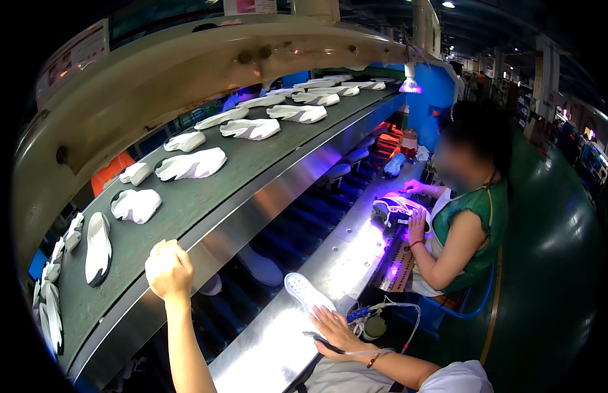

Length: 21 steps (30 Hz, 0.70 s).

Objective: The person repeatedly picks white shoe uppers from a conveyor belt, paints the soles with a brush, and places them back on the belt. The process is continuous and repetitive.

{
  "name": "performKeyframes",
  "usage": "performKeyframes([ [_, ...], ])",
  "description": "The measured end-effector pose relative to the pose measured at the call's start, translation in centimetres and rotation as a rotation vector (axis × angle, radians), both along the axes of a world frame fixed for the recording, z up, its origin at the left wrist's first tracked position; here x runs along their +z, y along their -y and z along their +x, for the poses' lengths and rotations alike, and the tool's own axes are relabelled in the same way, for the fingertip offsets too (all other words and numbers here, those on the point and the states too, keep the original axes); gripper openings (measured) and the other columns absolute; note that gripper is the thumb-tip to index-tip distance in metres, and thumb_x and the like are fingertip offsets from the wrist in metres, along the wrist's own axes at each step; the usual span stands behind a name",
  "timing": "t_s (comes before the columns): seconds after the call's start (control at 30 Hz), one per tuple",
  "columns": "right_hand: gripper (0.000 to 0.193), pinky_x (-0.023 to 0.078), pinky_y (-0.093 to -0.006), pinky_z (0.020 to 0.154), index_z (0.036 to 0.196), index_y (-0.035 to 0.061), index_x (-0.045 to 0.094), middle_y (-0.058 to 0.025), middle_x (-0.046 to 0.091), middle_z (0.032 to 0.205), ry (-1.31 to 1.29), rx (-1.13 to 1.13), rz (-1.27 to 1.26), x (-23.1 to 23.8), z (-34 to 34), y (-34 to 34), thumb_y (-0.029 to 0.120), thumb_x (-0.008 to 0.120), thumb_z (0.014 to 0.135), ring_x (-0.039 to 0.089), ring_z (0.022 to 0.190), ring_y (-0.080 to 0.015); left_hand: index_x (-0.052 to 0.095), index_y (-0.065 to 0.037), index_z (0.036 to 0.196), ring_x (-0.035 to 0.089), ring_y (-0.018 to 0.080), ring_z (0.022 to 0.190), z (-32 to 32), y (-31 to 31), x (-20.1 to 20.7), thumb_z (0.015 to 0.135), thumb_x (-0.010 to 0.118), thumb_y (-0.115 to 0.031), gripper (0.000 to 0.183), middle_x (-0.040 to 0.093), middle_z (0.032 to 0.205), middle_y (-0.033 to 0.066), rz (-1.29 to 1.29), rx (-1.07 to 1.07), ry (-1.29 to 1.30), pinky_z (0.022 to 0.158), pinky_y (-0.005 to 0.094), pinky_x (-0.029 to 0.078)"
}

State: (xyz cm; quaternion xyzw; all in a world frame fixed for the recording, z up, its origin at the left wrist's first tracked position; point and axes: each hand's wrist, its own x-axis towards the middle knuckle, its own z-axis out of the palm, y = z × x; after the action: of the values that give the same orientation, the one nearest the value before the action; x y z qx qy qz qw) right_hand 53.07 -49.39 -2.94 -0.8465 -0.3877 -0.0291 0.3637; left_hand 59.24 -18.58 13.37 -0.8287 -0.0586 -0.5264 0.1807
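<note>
My left hand (169, 270) is raised at the near edge of the green conveyor belt (205, 219), with its fingers curled closed. Whatever it may hold is hidden from this side. On the metal bench below, a white shoe sole (308, 292) lies with its toe pointing away. The fingers of my right hand (338, 333) rest on the near end of that sole. A thin dark tool (325, 343) with a pale tube or cord is caught in the same hand, by the thumb.
Several white soles (192, 164) are spread over the belt. Seated to the right, a co-worker (464, 216) handles a shoe (399, 209) under purple light. A lamp (410, 82) hangs above. Tubing and a small round container (374, 327) sit beside the bench (264, 347). Dark shelving runs beneath the belt.
</note>
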Motion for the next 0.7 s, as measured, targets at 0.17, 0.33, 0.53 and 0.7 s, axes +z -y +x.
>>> performKeyframes([
  [0.17,0.065,0.016,-0.0475,0.1,0.136,0.004,0.019,-0.0211,0.018,0.139,-0.009,0.037,-0.017,0.7,0.1,-0.5,0.022,0.049,0.081,0.015,0.129,-0.0368,0.06,-0.008,0.073,0.059,0.0188,0.084,0.3,0.2,-0.1,0.075,0.051,-0.013,0.011,0.063,0.079,0.0027,-0.007,-0.012,0.002,0.073,0.0301,0.043],
  [0.33,0.065,0.017,-0.0474,0.1,0.136,0.0042,0.02,-0.0217,0.017,0.139,-0.007,0.082,-0.024,1.1,0.3,-0.9,0.022,0.049,0.081,0.015,0.129,-0.0367,0.061,-0.006,0.073,0.059,0.0194,0.085,0.6,0.5,-0.1,0.079,0.048,-0.013,0.016,0.063,0.078,0.0038,-0.035,-0.018,0.007,0.073,0.0308,0.043],
  [0.53,0.064,0.017,-0.0476,0.1,0.135,0.004,0.02,-0.0222,0.016,0.139,0.002,0.071,-0.043,1.2,0.8,-0.7,0.021,0.049,0.08,0.015,0.13,-0.0365,0.06,-0.006,0.073,0.059,0.0195,0.085,0.9,0.6,0.0,0.078,0.049,-0.013,0.014,0.062,0.078,0.0039,-0.025,-0.009,0.004,0.073,0.0309,0.043],
  [0.7,0.064,0.016,-0.0475,0.1,0.135,0.0042,0.021,-0.0222,0.017,0.139,-0.005,0.075,-0.043,1.5,1.0,-0.8,0.021,0.048,0.08,0.015,0.129,-0.0366,0.06,-0.006,0.072,0.059,0.0196,0.085,1.0,0.7,0.0,0.078,0.05,-0.013,0.014,0.062,0.078,0.0038,-0.017,0.001,0.013,0.073,0.0308,0.043],
])
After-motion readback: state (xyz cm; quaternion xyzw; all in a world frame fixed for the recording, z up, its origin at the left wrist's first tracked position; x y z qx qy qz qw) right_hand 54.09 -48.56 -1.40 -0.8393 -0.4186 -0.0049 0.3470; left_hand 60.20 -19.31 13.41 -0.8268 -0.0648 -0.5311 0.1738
